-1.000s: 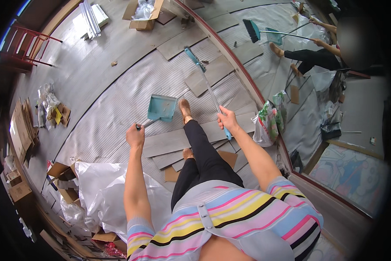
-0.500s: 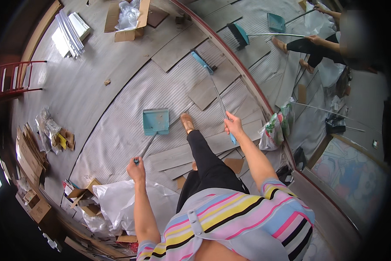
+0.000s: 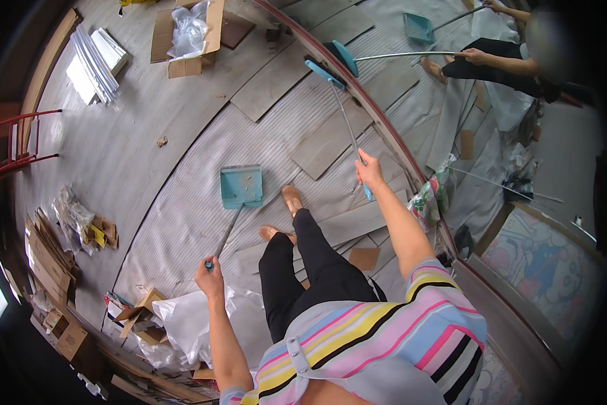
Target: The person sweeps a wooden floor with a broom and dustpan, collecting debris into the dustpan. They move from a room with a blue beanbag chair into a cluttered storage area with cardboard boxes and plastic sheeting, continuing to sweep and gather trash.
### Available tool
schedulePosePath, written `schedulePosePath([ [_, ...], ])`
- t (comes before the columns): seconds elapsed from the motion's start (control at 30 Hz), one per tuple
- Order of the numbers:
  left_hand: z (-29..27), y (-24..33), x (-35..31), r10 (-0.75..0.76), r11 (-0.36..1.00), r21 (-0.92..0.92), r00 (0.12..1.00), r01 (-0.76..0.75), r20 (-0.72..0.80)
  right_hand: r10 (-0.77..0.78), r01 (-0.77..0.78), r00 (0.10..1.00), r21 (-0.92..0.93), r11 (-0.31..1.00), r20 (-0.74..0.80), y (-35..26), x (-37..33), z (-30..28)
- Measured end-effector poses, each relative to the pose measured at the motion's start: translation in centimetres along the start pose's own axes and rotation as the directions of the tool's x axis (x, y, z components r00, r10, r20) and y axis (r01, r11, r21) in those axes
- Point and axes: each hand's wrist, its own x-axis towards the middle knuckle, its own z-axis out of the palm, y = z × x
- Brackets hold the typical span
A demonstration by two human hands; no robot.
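Your left hand [image 3: 210, 275] is clamping the dustpan [image 3: 241, 186] by its handle, likely steadying scraps [image 3: 249, 188]; your right hand [image 3: 369, 169] is clamping its fingers around the broom [image 3: 349, 120].

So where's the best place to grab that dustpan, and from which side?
I'd take the dustpan by the far end of its long handle, coming from the person's side, where the left hand grips it. The slim handle slants back toward the person's left, whereas the pan itself is broad and shallow, lies further off and looks harder to close a hand around.
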Motion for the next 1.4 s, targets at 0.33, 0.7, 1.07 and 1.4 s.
schedulePosePath([
  [0.33,0.1,-0.8,2.5,0.125,0.992,-0.005,0.992,-0.125,-0.009,0.234,-0.267,0.962,0.286,0.92,0.143,1.5,-5.1,10.2],
  [0.7,-3.1,-4.9,3.4,0.157,0.987,0.03,0.983,-0.16,0.091,0.125,-0.12,0.992,0.196,0.973,-0.013,1.7,-3.1,11.0],
  [1.07,-4.1,-9.9,3.2,0.16,0.98,0.103,0.98,-0.172,0.118,0.337,-0.356,0.892,0.009,0.935,0.303,5.3,-19.9,24.0],
  [1.4,-5.4,-12.9,3.2,0.14,0.986,0.073,0.979,-0.152,0.148,0.293,-0.292,0.929,-0.04,0.956,0.226,1.1,-21.8,15.9],
])
